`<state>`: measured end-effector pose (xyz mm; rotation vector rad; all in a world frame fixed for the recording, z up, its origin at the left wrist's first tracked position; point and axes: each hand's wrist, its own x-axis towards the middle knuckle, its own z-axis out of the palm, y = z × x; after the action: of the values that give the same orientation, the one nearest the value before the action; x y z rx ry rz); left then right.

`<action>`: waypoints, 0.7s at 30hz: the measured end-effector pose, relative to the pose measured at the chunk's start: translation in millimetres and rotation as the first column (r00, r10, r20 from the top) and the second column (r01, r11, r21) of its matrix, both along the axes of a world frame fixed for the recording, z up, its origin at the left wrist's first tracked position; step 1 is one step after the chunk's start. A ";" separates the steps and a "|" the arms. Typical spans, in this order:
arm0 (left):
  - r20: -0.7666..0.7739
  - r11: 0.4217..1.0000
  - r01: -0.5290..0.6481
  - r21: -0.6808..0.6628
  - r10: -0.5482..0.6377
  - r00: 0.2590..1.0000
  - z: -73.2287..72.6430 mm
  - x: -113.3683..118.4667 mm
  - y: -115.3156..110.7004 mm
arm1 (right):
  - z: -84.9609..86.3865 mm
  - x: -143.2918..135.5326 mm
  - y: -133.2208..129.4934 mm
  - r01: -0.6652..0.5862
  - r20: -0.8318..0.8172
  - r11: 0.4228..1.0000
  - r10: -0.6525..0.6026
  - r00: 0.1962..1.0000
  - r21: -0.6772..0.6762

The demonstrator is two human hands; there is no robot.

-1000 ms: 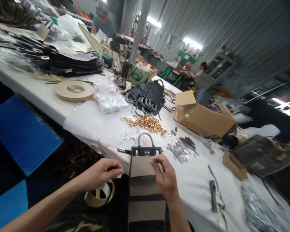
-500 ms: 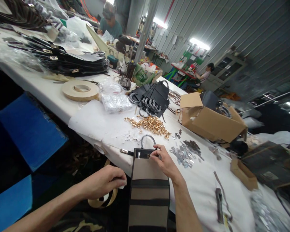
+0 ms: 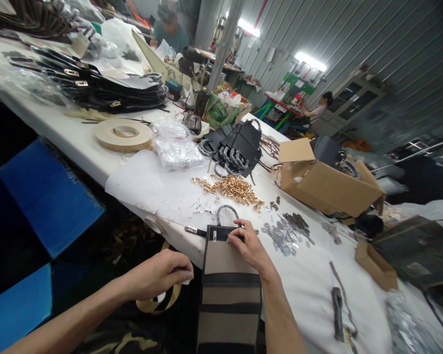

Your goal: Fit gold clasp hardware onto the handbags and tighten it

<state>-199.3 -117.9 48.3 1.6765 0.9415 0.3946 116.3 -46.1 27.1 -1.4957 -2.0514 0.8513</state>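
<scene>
A handbag [image 3: 226,259] with grey-brown panels, black bands and a wrapped top handle [image 3: 227,208] lies lengthwise at the table's front edge. One silver metal plate [image 3: 214,236] shows on the left of its black top band. My right hand [image 3: 248,246] is closed in a pinch on the right part of that band; whatever its fingertips hold is hidden. Left of the bag, over the edge, my left hand [image 3: 173,271] is closed, a small white scrap [image 3: 187,281] poking out beneath its fingers. A black strap with a metal tip [image 3: 195,231] sticks out left.
Beyond the bag lie a heap of gold metal fittings [image 3: 234,189] and a pile of silver plates [image 3: 280,235]. Farther off are a tape roll [image 3: 123,142], stacked black pieces [image 3: 107,91] and a cardboard box [image 3: 328,184]. Two people sit in the background.
The view has shifted slightly. Both hands keep nearly the same places and poses; the right fingertips have moved barely at all on the bag's top band.
</scene>
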 end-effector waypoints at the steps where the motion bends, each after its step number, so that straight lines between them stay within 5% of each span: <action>1: 0.000 1.000 -0.002 0.000 0.002 1.000 -0.3 -0.1 0.5 | -1.3 0.0 0.0 0.005 -0.002 1.000 -0.005 1.000 0.007; 21: 0.236 0.992 -0.129 -0.011 0.128 0.963 -11.9 4.9 8.4 | -34.4 0.1 8.3 0.223 -0.167 0.962 -0.197 0.966 0.155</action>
<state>-194.4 -109.6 36.3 1.5367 0.8741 0.6692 116.4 -37.8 -7.2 -1.4748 -1.7711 0.6627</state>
